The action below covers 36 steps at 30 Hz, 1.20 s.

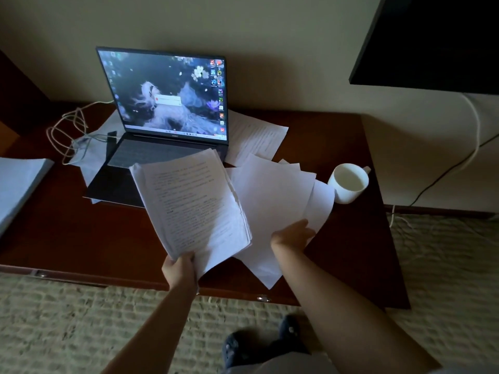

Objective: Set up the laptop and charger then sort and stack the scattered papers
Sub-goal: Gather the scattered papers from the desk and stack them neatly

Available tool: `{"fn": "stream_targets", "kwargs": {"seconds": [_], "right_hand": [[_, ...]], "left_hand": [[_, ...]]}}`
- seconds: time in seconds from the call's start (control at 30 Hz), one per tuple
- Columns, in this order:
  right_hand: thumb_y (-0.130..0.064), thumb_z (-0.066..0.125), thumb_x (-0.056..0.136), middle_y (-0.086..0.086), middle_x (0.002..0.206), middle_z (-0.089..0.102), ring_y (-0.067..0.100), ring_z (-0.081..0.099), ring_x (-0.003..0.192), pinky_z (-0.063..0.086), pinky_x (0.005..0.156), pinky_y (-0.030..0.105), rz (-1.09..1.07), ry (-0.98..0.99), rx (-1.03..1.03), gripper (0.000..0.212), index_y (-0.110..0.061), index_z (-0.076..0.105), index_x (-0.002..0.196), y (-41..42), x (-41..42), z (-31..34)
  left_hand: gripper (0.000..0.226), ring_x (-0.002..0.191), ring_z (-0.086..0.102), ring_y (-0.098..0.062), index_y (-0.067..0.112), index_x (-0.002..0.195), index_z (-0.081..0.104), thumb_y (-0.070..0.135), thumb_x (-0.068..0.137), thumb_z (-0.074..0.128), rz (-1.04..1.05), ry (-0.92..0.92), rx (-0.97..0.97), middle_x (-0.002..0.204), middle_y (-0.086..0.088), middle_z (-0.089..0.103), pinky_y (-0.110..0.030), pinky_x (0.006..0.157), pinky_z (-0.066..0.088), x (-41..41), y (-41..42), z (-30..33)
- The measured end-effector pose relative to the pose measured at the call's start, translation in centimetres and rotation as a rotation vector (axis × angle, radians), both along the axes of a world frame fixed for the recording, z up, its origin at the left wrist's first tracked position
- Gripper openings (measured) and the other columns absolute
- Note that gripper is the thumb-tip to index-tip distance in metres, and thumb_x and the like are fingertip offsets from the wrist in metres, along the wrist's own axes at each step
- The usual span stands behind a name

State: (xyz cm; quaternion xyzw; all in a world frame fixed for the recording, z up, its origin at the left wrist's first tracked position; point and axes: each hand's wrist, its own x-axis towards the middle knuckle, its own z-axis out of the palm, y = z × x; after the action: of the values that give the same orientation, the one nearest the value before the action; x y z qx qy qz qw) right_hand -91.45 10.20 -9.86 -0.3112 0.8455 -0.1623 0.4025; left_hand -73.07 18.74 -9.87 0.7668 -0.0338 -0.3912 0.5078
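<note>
At the front edge of the counter (pixel 81 247), we hold the gathered stack of papers (pixel 194 203) in our left hand (pixel 179 268), thumb and fingers pinching its near corner. Our right hand (pixel 293 234) rests on the loose sheets (pixel 272 201) fanned at 3 o'clock from the stack; its thumb lies on top, and we cannot tell how the other fingers lie beneath.

We judge the step in hand to be collecting the remaining sheets. To do it well, we slide the fanned sheets together against the counter first, square their edges, then lay them under or onto the held stack with print facing the same way. We keep clear of the mug (pixel 348 182), which stands just beside the outermost sheet at 2 o'clock.

The stack is lifted and tilted, its long axis running from 5 o'clock near the wrist toward 11 o'clock, its far end overlapping the open laptop (pixel 164 103). More printed sheets (pixel 256 136) lie at 3 o'clock from the laptop. The charger cable (pixel 67 130) coils at its 9 o'clock side.
</note>
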Motion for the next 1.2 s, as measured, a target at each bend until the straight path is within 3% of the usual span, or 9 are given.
{"fn": "stream_targets", "kwargs": {"seconds": [0.2, 0.3, 0.37, 0.6, 0.8, 0.97, 1.03, 1.1, 1.2], "right_hand": [[0.0, 0.049, 0.089, 0.016, 0.117, 0.055, 0.036, 0.058, 0.105, 0.047, 0.078, 0.038, 0.037, 0.225, -0.508, 0.034, -0.005, 0.059, 0.121, 0.2, 0.1, 2.5], [0.007, 0.058, 0.076, 0.013, 0.095, 0.062, 0.031, 0.059, 0.083, 0.048, 0.061, 0.034, 0.38, 0.56, -1.049, 0.038, -0.008, 0.067, 0.109, -0.5, 0.2, 5.0], [0.004, 0.049, 0.073, 0.007, 0.092, 0.063, 0.026, 0.057, 0.078, 0.046, 0.059, 0.032, 0.595, 0.677, -1.154, 0.041, -0.012, 0.069, 0.105, 0.0, 1.6, 5.6], [0.0, 0.073, 0.05, 0.003, 0.074, 0.057, 0.024, 0.056, 0.071, 0.041, 0.055, 0.031, 1.082, 0.715, -0.955, 0.024, -0.013, 0.061, 0.066, 4.4, 4.7, 0.4], [0.004, 0.076, 0.065, 0.003, 0.067, 0.065, 0.019, 0.062, 0.058, 0.046, 0.048, 0.023, 0.77, 0.54, -1.132, 0.024, -0.007, 0.07, 0.085, 2.5, 5.3, 4.9], [0.006, 0.055, 0.078, 0.007, 0.096, 0.063, 0.027, 0.061, 0.089, 0.041, 0.06, 0.03, 1.297, 0.703, -0.419, 0.024, -0.008, 0.064, 0.096, 2.6, 6.9, 6.3], [0.001, 0.064, 0.076, 0.004, 0.079, 0.063, 0.023, 0.062, 0.073, 0.038, 0.051, 0.026, 1.155, 0.742, -0.618, 0.011, -0.01, 0.066, 0.08, 3.2, 8.1, 6.3], [-0.005, 0.068, 0.078, 0.004, 0.067, 0.062, 0.02, 0.058, 0.058, 0.038, 0.046, 0.025, 0.739, 0.636, -0.884, 0.007, -0.01, 0.065, 0.074, 2.8, 9.3, 7.0], [-0.016, 0.049, 0.095, 0.005, 0.081, 0.063, 0.019, 0.05, 0.07, 0.036, 0.06, 0.029, 0.183, 0.119, -0.883, 0.018, -0.007, 0.063, 0.091, 0.7, 9.2, 10.4]], "left_hand": [[0.017, 0.073, 0.054, -0.022, 0.003, 0.091, 0.056, -0.006, 0.08, 0.045, -0.056, -0.046, -0.067, 0.077, -0.005, 0.055, -0.03, 0.061, 0.045, 1.3, 0.4, 0.3], [0.022, 0.091, 0.056, -0.026, 0.004, 0.103, 0.058, -0.005, 0.084, 0.053, -0.174, -0.028, -0.066, 0.093, -0.008, 0.06, -0.036, 0.08, 0.046, 1.5, 0.6, 0.6], [0.02, 0.093, 0.055, -0.029, 0.004, 0.104, 0.057, -0.003, 0.085, 0.058, -0.267, 0.004, -0.035, 0.095, -0.01, 0.06, -0.038, 0.082, 0.045, 1.5, 0.6, 0.4], [0.021, 0.084, 0.062, -0.032, 0.003, 0.106, 0.06, 0.005, 0.086, 0.065, -0.419, 0.086, -0.003, 0.093, -0.015, 0.064, -0.036, 0.071, 0.05, 1.1, 1.0, -0.4], [0.023, 0.094, 0.062, -0.032, 0.011, 0.109, 0.058, 0.002, 0.088, 0.059, -0.406, 0.14, -0.027, 0.101, -0.009, 0.065, -0.047, 0.085, 0.052, 2.1, 1.5, -0.4], [0.019, 0.096, 0.061, -0.033, 0.009, 0.111, 0.056, 0.005, 0.093, 0.054, -0.399, 0.161, -0.043, 0.097, -0.008, 0.064, -0.049, 0.087, 0.051, 2.3, 1.1, 0.2], [0.022, 0.097, 0.063, -0.035, 0.006, 0.114, 0.057, 0.005, 0.093, 0.054, -0.402, 0.185, -0.043, 0.103, -0.014, 0.066, -0.055, 0.089, 0.051, 2.3, 1.2, 0.1], [0.025, 0.098, 0.063, -0.036, 0.006, 0.117, 0.057, 0.005, 0.093, 0.054, -0.42, 0.205, -0.045, 0.107, -0.015, 0.066, -0.056, 0.09, 0.05, 2.6, 1.1, 0.2], [0.023, 0.099, 0.063, -0.036, 0.012, 0.115, 0.057, 0.007, 0.092, 0.054, -0.445, 0.223, -0.039, 0.107, -0.013, 0.065, -0.058, 0.09, 0.05, 3.1, 0.7, 0.5]]}}
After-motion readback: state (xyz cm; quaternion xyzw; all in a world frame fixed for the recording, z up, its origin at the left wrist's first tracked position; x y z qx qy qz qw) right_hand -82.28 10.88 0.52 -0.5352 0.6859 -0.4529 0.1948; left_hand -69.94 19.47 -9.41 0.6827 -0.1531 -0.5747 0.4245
